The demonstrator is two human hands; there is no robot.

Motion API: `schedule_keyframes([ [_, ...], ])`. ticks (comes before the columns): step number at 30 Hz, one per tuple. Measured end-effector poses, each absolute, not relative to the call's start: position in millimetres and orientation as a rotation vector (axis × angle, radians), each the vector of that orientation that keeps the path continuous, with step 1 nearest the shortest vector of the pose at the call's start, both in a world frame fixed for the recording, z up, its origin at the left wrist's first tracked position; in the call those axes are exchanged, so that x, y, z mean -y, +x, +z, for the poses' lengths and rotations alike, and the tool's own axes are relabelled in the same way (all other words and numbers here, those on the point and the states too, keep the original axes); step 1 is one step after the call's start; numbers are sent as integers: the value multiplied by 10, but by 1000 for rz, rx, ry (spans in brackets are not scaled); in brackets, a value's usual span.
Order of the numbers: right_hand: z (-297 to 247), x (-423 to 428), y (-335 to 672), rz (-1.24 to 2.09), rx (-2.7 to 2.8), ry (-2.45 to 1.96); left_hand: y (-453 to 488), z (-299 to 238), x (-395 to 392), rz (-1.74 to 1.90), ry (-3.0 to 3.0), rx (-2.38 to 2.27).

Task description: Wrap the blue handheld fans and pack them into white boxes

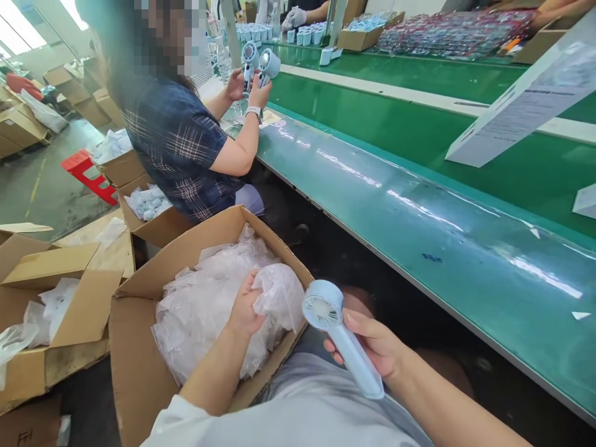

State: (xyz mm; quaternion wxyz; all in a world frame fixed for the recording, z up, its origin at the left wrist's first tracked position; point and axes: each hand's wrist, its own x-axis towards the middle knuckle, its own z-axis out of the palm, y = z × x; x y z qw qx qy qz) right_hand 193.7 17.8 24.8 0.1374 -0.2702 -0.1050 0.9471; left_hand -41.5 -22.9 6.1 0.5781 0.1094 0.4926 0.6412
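Two grips at work: left hand pinches a plastic bag above the carton, right hand wraps tight round the handheld fan, just beside that bag, so keep its head steady, I'd say.

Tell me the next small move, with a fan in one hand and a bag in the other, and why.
Probably open the left hand and let the plastic bag fall into the cardboard box: it is over the heap of similar bags there, and the right hand holds the light blue fan bare.
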Motion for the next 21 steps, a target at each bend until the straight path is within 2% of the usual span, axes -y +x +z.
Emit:
schedule_keyframes([
  [3, 88, -119, 1923, 2759, 208, -766, -147, 249, 258, 1441, 93, -950],
  [7, -37, -24, 2039, 2752, 207, -699, 44, 290, 258, 1345, 84, -912],
  [13, 179, -15, 2258, 2463, 347, -658, -222, 199, 93, 1471, 250, -1056],
  [18, 381, -51, 2373, 2301, 454, -720, -538, 169, -111, 1311, 685, -1473],
  [21, 508, -61, 2399, 2310, 516, -660, -427, 331, -58, 1510, 1083, -1861],
])
